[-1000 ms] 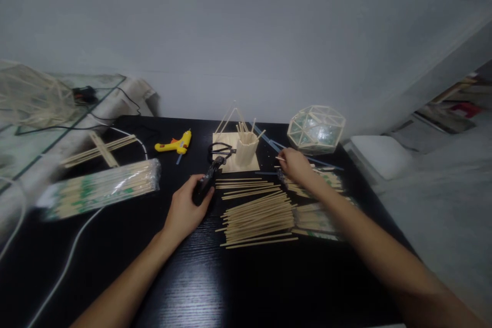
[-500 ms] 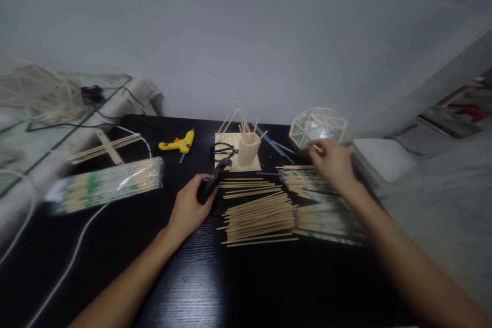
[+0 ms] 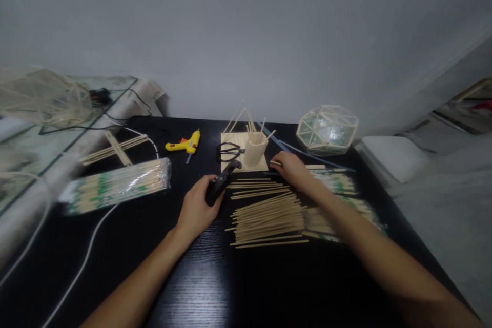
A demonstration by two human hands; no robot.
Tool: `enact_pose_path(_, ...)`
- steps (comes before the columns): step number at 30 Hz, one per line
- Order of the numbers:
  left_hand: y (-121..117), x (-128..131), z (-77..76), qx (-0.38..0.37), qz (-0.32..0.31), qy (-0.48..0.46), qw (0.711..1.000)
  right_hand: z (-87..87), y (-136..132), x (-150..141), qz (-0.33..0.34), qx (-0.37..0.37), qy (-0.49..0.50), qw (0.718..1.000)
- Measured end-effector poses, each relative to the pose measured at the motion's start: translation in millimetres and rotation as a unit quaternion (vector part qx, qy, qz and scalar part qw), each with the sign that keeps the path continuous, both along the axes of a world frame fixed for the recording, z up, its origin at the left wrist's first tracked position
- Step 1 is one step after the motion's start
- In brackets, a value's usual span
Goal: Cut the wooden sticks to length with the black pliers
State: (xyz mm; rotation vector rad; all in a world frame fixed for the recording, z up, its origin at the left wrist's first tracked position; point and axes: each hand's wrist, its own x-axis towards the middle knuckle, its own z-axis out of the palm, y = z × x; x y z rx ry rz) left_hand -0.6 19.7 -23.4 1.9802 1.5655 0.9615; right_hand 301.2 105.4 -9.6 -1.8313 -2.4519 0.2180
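Observation:
My left hand (image 3: pixel 200 200) is wrapped round a black hand tool (image 3: pixel 223 182), whose head points up and right; I cannot make out its exact kind. Beside the stick holder, my right hand (image 3: pixel 292 168) pinches a short pale stick (image 3: pixel 275 163). That holder is a wooden cup (image 3: pixel 255 151) with several sticks upright in it, on a square wooden board (image 3: pixel 234 137). Black-handled scissors (image 3: pixel 229 151) lie at its left. Below both hands spreads a pile of thin wooden sticks (image 3: pixel 267 219).
A yellow glue gun (image 3: pixel 183 143) lies at back left, above a plastic-wrapped stick pack (image 3: pixel 121 184). Back right stands a faceted stick frame with clear panels (image 3: pixel 327 129). More stick packs (image 3: pixel 338 184) lie under my right forearm. A white cable (image 3: pixel 86 253) crosses the left side.
My right hand has moved left, from near the faceted frame to beside the stick cup, still pinching the pale stick. My left hand keeps its hold on the black tool. The view has shifted slightly.

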Motion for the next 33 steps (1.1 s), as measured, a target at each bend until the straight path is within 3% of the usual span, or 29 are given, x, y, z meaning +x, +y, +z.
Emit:
enact_pose_path(11, -0.6, 0.0, 0.5, 0.009, 0.000, 0.007, 1.000, 5.4, -2.1, -17.5, 0.009, -0.028, -0.079, 0.996)
enact_pose_path(20, 0.8, 0.2, 0.0, 0.005, -0.006, 0.011, 1.000, 30.6, -9.4, 16.2, -0.032, 0.028, -0.045, 0.998)
enact_pose_path(27, -0.6, 0.3, 1.4, 0.005, -0.001, 0.011, 1.000, 15.3, 2.4, 0.5, 0.028, -0.004, -0.010, 1.000)
enact_pose_path(33, 0.8, -0.6, 0.4, 0.003, -0.006, 0.009, 1.000, 5.3, 5.1, -6.6, 0.031, -0.009, -0.018, 0.999)
